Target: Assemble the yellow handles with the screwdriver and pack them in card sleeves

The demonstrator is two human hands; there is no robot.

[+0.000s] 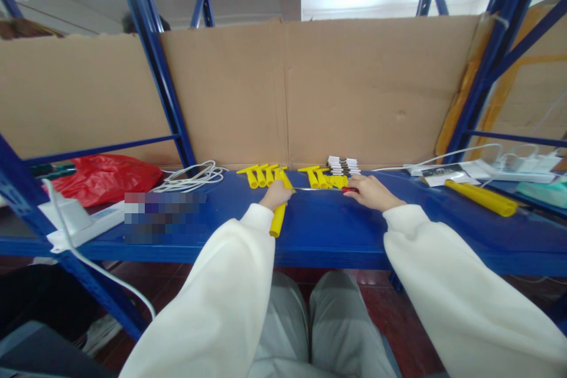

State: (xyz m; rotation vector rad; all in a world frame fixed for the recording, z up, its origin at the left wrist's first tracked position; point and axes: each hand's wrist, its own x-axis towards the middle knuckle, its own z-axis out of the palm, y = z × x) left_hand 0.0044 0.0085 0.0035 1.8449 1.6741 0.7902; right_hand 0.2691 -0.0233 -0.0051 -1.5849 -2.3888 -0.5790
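My left hand [275, 194] is closed around a yellow plastic tube [279, 220] with a slanted yellow top end. In my right hand [372, 192] is a screwdriver [349, 189] with a red handle, its long metal shaft lying level and pointing left. The shaft's tip meets the tube beside my left fingers; whether it sits in a screw there is too small to tell. Just behind my hands stand several yellow T-shaped handles [260, 176] on the left and more yellow handles [315, 177] in the middle. Small yellow pieces [337, 181] lie close to the screwdriver shaft.
A stack of white pieces [343, 164] stands against the cardboard wall [345, 88]. On the left are a coiled white cable [199, 177], a red plastic bag [115, 177] and a power strip [95, 224]. Long yellow tubes [482, 198] lie right on the blue shelf [336, 224].
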